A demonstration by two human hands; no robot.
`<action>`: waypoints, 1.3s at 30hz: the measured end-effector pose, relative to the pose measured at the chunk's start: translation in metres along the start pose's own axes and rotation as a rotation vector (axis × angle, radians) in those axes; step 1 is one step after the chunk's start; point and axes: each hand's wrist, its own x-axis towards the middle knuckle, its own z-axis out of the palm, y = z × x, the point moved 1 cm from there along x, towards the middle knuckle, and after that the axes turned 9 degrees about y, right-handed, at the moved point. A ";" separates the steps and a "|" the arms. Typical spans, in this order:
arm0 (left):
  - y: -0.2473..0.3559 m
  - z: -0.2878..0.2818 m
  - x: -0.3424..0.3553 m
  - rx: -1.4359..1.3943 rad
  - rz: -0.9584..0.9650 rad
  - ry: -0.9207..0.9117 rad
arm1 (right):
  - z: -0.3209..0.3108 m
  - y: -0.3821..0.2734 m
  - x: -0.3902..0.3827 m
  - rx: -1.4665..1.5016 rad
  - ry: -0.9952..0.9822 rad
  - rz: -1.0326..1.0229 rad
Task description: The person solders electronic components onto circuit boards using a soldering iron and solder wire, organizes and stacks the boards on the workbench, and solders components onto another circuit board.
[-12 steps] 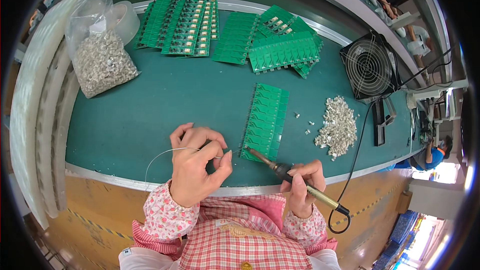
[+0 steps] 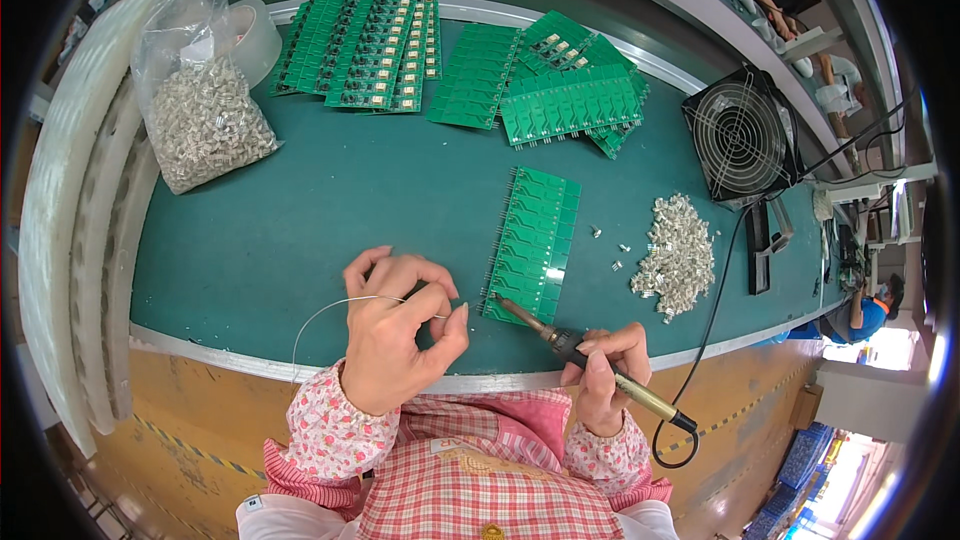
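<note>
A green circuit board [image 2: 533, 240] with a row of pins along its left edge lies on the bench in front of me. My right hand [image 2: 612, 370] grips a soldering iron [image 2: 570, 345], its tip at the board's lower left corner by the pins. Just left of the board, my left hand [image 2: 400, 330] pinches a thin strand of solder wire [image 2: 322, 312], which curves back past the wrist. The wire's working end is too fine to make out clearly.
Stacks of circuit boards [image 2: 360, 50] lie at the back. A bag of small white connectors [image 2: 208, 125] stands at the left, beside a clear tape roll [image 2: 252, 40]. On the right are a loose pile of connectors [image 2: 676, 258], a black fan [image 2: 740, 135] and the iron's cable [image 2: 722, 285].
Little differs. The iron's tip stays at the board's lower left corner, while my left hand has shifted very slightly right.
</note>
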 end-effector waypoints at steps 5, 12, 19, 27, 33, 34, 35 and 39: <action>0.000 0.001 0.000 -0.002 0.012 -0.005 | -0.003 0.001 0.000 0.043 -0.027 -0.003; 0.000 0.002 0.001 -0.042 -0.019 0.034 | 0.002 0.001 0.000 0.041 0.077 0.044; 0.001 0.003 0.003 -0.015 0.003 -0.002 | -0.006 0.003 -0.001 0.046 -0.001 0.126; 0.000 0.003 0.002 0.004 -0.002 -0.002 | -0.004 -0.002 0.002 0.036 0.009 0.152; 0.000 0.004 0.003 0.006 0.018 0.002 | -0.004 0.001 0.002 0.054 0.036 0.170; 0.000 0.004 0.003 0.003 0.024 -0.001 | -0.003 0.000 0.002 0.059 0.039 0.173; 0.001 0.005 0.003 0.003 0.028 0.001 | -0.003 0.000 0.002 0.059 0.040 0.169; 0.001 0.005 0.002 0.001 0.034 0.010 | -0.001 -0.003 0.001 0.055 0.028 0.158</action>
